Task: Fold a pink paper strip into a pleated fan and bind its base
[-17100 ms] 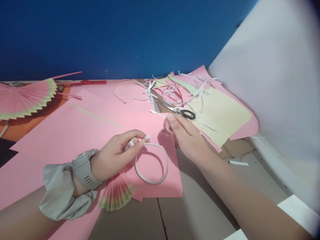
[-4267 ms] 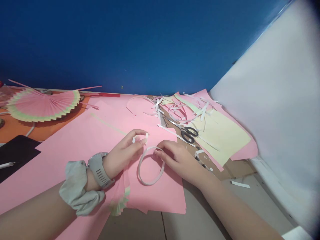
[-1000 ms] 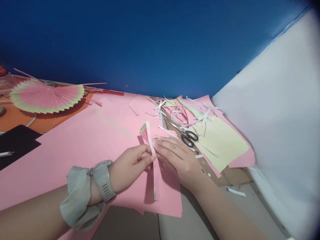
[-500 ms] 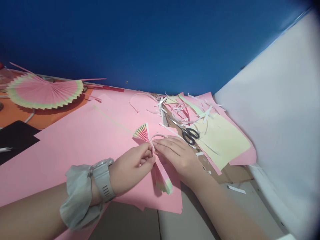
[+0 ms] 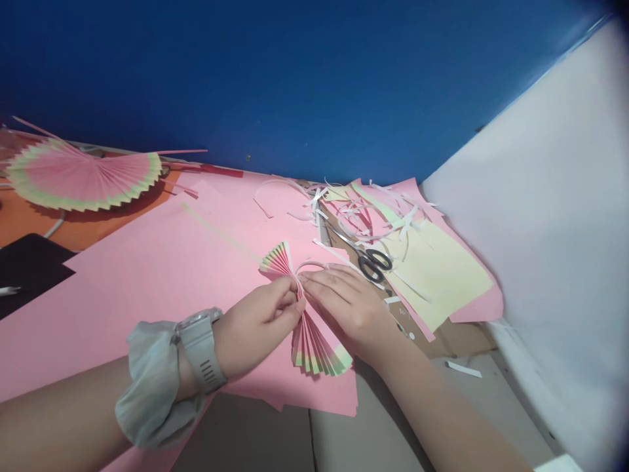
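A pleated paper fan [image 5: 322, 344], pink with a yellow-green edge, is pinched at its middle so both ends flare out. My left hand [image 5: 268, 308], with a grey watch and a scrunchie at the wrist, is closed on that gathered middle. From the other side my right hand [image 5: 351, 305] presses its fingertips against the same spot. A thin paper strip [image 5: 310, 264] curves out near the right fingertips; how it is fixed is hidden. Beneath the fan lie large pink paper sheets [image 5: 211, 255].
Black-handled scissors [image 5: 374, 263] lie right of the hands, beside a pile of paper strips [image 5: 361, 213] and a pale yellow sheet [image 5: 445, 275]. A larger watermelon-coloured fan [image 5: 88, 180] rests at far left. A blue wall [image 5: 295, 85] stands behind, a white panel [image 5: 555, 177] at right.
The near end of the pleated fan has spread from a narrow bundle into a wide flare. Both hands stay in nearly the same place at its middle.
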Demonstrator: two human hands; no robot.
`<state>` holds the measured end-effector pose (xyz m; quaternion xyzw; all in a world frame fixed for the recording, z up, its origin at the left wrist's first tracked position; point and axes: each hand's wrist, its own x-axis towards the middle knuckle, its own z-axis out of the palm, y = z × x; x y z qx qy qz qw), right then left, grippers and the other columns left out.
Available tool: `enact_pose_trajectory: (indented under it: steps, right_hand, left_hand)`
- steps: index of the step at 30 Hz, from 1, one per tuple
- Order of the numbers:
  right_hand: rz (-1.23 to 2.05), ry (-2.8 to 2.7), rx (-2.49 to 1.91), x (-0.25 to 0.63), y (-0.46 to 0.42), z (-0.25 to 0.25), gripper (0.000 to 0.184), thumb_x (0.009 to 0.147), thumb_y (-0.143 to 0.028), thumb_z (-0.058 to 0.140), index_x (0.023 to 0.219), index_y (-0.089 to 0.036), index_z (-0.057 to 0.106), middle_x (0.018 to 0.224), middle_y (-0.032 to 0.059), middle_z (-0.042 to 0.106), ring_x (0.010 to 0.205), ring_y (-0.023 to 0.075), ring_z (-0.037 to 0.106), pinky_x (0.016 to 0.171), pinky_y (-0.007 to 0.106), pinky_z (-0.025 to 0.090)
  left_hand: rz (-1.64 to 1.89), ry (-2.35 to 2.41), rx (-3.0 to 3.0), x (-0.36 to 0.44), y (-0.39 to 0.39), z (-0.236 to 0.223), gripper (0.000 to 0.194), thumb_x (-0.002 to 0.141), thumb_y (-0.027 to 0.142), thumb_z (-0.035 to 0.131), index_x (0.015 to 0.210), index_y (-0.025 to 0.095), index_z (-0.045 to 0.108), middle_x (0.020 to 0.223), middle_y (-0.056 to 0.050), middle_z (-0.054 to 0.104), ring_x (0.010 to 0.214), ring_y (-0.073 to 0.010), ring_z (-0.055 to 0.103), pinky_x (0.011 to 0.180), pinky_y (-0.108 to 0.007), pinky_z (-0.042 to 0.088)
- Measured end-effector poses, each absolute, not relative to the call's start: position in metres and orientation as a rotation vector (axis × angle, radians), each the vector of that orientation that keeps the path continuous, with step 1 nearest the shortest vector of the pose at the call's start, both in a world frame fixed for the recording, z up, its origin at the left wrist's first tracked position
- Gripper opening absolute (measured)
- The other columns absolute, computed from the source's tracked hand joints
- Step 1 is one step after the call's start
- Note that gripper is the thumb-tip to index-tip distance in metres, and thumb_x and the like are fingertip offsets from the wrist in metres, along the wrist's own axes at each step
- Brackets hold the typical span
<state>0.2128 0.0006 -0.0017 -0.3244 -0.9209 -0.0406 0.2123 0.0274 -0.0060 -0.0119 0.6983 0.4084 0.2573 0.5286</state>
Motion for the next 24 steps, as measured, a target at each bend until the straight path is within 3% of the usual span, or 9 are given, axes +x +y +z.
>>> enact_pose_trajectory:
  steps: [15,24]
  right_hand:
    - [-0.040,-2.487,-0.919,0.2121,0.0012,-0.0044,0.022,0.087,-0.015,0.048,0.107,-0.014,0.058,0.104,0.0091,0.066,0.101,0.0187,0.058,0.091,0.038,0.046]
    - [-0.063,-2.496,-0.902,0.2135,0.0009,-0.0052,0.024,0.086,-0.010,0.045,0.107,-0.013,0.057,0.104,0.0094,0.066,0.102,0.0183,0.057,0.092,0.038,0.046]
  left_hand:
    - [0.620,0.947,1.612,0.0270,-0.0046,-0.0103,0.025,0.091,0.031,0.035,0.069,0.020,0.032,0.061,0.006,0.034,0.058,-0.0109,0.033,0.056,-0.024,0.029]
    - [0.605,0.971,1.651,0.0275,-0.0031,-0.0098,0.026,0.091,0.032,0.035,0.068,0.020,0.030,0.061,0.006,0.033,0.056,-0.0111,0.032,0.056,-0.025,0.029]
